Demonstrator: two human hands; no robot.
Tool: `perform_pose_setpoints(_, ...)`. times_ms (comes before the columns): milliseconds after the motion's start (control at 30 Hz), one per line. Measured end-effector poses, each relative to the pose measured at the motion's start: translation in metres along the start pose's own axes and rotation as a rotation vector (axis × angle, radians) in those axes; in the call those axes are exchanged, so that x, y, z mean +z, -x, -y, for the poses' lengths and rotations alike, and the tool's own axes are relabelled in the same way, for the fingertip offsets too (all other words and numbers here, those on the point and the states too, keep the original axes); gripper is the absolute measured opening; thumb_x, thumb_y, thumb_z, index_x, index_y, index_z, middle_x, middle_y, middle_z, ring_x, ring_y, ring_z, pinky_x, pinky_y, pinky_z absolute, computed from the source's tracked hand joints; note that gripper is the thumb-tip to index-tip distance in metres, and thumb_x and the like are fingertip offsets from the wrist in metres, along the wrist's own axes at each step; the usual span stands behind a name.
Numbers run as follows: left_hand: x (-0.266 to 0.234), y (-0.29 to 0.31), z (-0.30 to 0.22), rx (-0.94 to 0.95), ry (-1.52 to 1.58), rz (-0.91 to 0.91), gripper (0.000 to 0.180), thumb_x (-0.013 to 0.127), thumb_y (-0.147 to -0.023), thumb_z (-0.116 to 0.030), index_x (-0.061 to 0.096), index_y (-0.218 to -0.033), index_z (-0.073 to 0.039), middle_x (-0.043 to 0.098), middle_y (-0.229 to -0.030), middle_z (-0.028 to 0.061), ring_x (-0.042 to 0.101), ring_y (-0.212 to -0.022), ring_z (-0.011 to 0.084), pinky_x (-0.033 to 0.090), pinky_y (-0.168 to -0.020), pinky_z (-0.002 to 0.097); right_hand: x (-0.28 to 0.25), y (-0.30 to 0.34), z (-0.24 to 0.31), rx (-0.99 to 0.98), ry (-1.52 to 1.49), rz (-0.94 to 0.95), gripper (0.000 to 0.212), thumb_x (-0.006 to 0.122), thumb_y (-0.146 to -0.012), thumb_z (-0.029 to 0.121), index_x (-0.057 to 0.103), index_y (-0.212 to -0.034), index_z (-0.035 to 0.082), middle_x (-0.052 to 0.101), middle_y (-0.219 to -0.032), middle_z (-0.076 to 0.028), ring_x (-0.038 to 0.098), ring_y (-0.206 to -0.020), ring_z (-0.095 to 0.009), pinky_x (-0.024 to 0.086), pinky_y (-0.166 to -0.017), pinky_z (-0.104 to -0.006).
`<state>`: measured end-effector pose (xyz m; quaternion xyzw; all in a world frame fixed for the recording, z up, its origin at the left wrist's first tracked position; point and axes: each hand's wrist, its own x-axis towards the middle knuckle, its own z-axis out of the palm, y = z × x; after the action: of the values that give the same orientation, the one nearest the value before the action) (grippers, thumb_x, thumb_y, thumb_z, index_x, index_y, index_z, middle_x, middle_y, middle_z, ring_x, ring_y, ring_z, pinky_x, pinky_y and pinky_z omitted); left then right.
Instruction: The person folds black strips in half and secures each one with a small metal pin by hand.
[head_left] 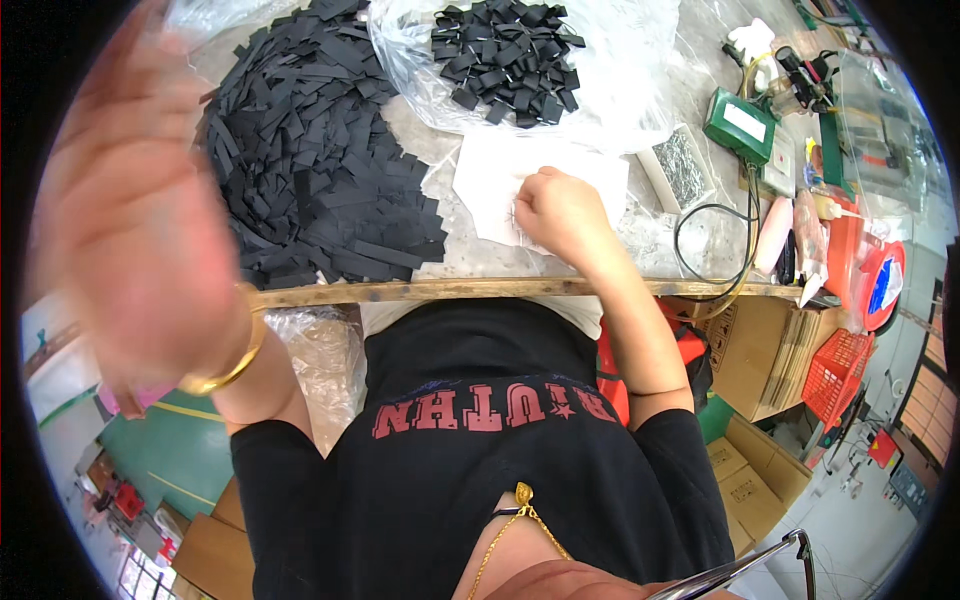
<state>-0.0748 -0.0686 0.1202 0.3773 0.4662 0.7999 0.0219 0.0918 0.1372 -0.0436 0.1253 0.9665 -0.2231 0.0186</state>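
My left hand is raised close to the camera at the left, smeared by motion, with a gold bangle on its wrist. How its fingers lie, and whether they hold anything, I cannot make out. Behind it spreads a big pile of flat black strips. My right hand rests closed on a white sheet, its fingers curled in. Some tiny thin bits show at its fingertips, too small to name. Beyond the sheet, a heap of folded black loops with small metal glints lies on clear plastic.
Right of the sheet stands a white tray of small metal pins. A green box with a looping cable sits farther right, near bottles. The table's wooden edge runs before me. Cartons and a red basket stand below right.
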Motion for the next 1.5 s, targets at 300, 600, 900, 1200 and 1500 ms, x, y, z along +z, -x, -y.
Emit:
perform_pose_setpoints(300,0.037,0.144,0.129,-0.807,-0.396,0.266,0.018,0.062,-0.08,-0.004,0.062,-0.098,-0.001,0.062,-0.082,0.0013,0.056,-0.068,0.0053,0.045,-0.061,0.0194,-0.016,0.011,-0.024,0.358,-0.781,0.129,0.016,0.062,-0.079,0.014,0.064,-0.082,-0.002,0.063,-0.072,-0.005,0.057,-0.065,-0.009,0.045,-0.058,-0.0246)
perform_pose_setpoints(600,0.066,0.14,0.148,-1.153,0.124,0.203,0.02,0.058,-0.087,-0.012,0.062,-0.099,0.003,0.065,-0.082,0.0072,0.06,-0.068,0.0091,0.046,-0.055,0.0191,-0.011,0.015,-0.02,0.269,-1.263,0.05,0.015,0.062,-0.082,0.013,0.062,-0.09,0.0,0.062,-0.077,-0.001,0.055,-0.067,-0.005,0.042,-0.061,-0.0186)
perform_pose_setpoints(900,0.051,0.135,0.15,-0.951,-0.218,0.352,0.017,0.06,-0.085,-0.011,0.064,-0.095,0.001,0.066,-0.08,0.0048,0.059,-0.064,0.0078,0.046,-0.057,0.0209,-0.005,0.008,-0.009,0.242,-1.032,-0.007,0.01,0.063,-0.083,0.011,0.059,-0.087,0.002,0.059,-0.075,0.001,0.052,-0.065,-0.003,0.042,-0.059,-0.0189)
perform_pose_setpoints(1200,0.041,0.119,0.142,0.043,-0.89,1.009,0.006,0.059,-0.067,-0.006,0.057,-0.072,-0.004,0.053,-0.076,0.0076,0.056,-0.071,0.0234,0.048,-0.063,0.0343,-0.004,0.014,-0.012,0.306,-1.002,-0.176,0.008,0.064,-0.081,0.008,0.061,-0.084,0.001,0.058,-0.068,0.001,0.049,-0.06,-0.003,0.041,-0.052,-0.0186)
perform_pose_setpoints(1500,0.055,0.113,0.147,0.034,-0.966,1.041,0.006,0.057,-0.064,-0.009,0.057,-0.065,-0.004,0.055,-0.071,0.009,0.058,-0.067,0.0236,0.049,-0.059,0.0341,-0.001,0.017,-0.011,0.282,-1.007,-0.204,0.009,0.063,-0.081,0.007,0.062,-0.087,0.0,0.059,-0.071,0.001,0.048,-0.059,-0.002,0.04,-0.052,-0.0179)
